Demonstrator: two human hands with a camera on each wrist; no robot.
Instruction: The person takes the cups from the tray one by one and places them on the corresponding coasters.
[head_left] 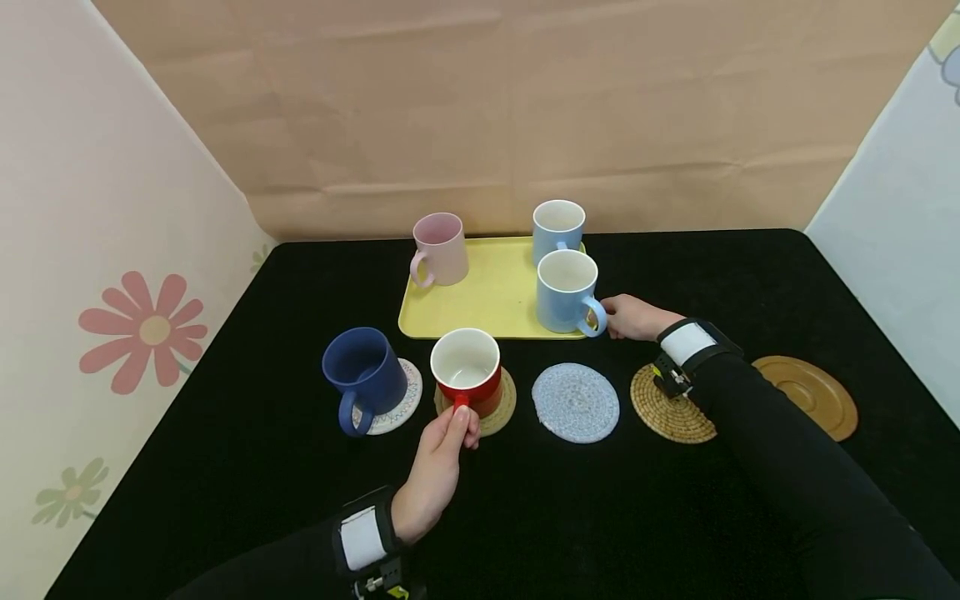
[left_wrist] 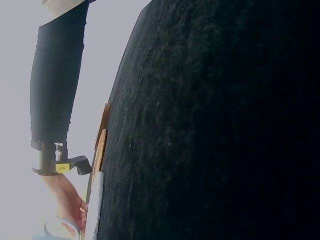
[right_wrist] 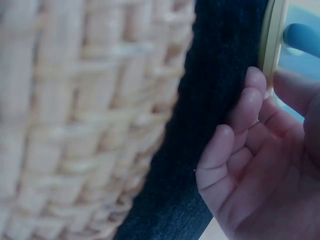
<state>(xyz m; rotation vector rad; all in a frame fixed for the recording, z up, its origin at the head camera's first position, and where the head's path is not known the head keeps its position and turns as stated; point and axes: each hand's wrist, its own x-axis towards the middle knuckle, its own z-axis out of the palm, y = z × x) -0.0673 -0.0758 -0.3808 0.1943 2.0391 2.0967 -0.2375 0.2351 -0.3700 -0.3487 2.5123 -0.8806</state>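
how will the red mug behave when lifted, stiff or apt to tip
The red mug is likely stiff, given its smooth, undented look. With the left hand gripping its handle, it may tip forward, since its bulk lies beyond the grip.

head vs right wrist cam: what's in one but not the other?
Head only: the left grip holding the red mug by its handle, the navy mug, the pink mug, the pale blue coaster and the brown round dish.

Right wrist only: the palm side of the right grip, fingers curled.

Both: that right grip, the woven straw coaster, the yellow tray (just its edge in the wrist view), the black tabletop and, blurred in the wrist view, probably the front light blue mug.
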